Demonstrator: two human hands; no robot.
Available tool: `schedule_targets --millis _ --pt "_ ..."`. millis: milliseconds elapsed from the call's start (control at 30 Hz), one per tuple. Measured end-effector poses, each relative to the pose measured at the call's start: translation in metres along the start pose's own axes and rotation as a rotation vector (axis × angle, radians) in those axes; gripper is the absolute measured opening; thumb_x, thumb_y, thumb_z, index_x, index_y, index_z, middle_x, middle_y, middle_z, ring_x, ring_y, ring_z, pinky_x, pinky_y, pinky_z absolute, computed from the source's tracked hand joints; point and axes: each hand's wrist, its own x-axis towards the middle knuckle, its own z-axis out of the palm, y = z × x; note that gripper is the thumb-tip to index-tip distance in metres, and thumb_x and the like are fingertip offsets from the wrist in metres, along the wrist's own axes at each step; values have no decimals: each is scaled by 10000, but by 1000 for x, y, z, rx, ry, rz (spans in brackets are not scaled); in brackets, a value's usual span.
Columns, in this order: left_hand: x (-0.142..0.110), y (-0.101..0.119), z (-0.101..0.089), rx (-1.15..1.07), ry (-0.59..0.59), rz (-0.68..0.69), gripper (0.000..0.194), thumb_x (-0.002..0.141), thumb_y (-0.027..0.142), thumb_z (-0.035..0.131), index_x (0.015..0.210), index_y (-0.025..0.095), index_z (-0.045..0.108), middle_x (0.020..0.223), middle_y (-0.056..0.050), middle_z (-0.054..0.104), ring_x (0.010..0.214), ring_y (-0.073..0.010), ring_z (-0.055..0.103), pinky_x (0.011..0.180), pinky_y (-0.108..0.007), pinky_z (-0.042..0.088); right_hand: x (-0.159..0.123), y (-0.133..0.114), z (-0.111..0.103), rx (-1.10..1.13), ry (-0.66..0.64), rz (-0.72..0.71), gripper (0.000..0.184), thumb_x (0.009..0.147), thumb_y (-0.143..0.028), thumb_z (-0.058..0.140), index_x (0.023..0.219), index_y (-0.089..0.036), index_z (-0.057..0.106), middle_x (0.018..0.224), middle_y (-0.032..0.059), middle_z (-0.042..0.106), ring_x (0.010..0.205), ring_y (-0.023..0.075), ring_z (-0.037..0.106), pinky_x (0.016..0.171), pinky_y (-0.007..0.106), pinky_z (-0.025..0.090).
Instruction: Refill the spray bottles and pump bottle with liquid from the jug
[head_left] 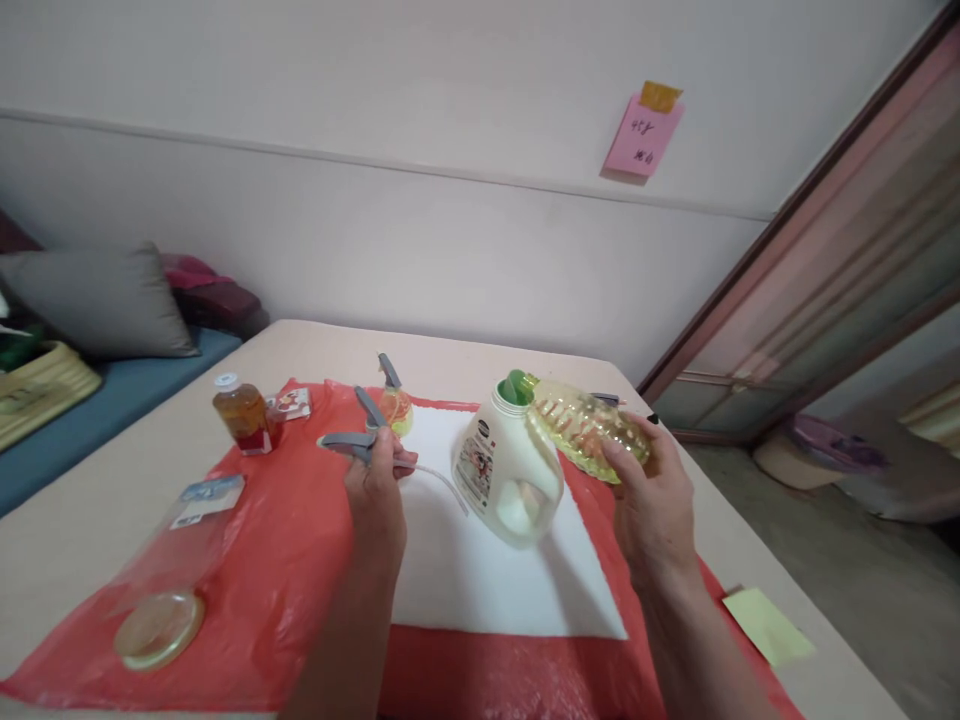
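Likely pouring | right hand (656,490) holds tilted yellow bottle (589,428) at white jug (514,465), desk's (315,350) far side | left hand (381,485) grips grey pump top (346,441) | calls for steady aim

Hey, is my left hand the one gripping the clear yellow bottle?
No, your right hand grips the clear yellow bottle, while your left hand holds a gray trigger head.
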Motion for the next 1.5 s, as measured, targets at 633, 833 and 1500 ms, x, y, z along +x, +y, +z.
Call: schedule_targets --millis 633,833,1500 --pt "1 4 -2 -26 -17 -106 422 839 576 629 738 166 617 699 -47 652 696 -175 660 616 -272 520 48 -91 10 -757 -313 -421 673 697 -523 736 1283 -233 578 1206 107 628 1038 304 601 900 472 493" --pt "3 -1 -4 -47 -29 -90 433 836 592 628 741 169 623 699 -45 650 697 -176 667 617 -271 526 64 -108 20 -747 -413 -417 684 684 -516 753 1286 -249 569 1259 107 631 1101 333 599 953 500 468" --pt "2 3 -4 -102 -35 -89 456 813 616 652 764 163 627 737 -42 645 697 -167 667 609 -251 514 88 -124 56 -772 -495 -428 661 691 -524 745 1267 -234 597 1266 119 643 1127 335 606 983 531 471"
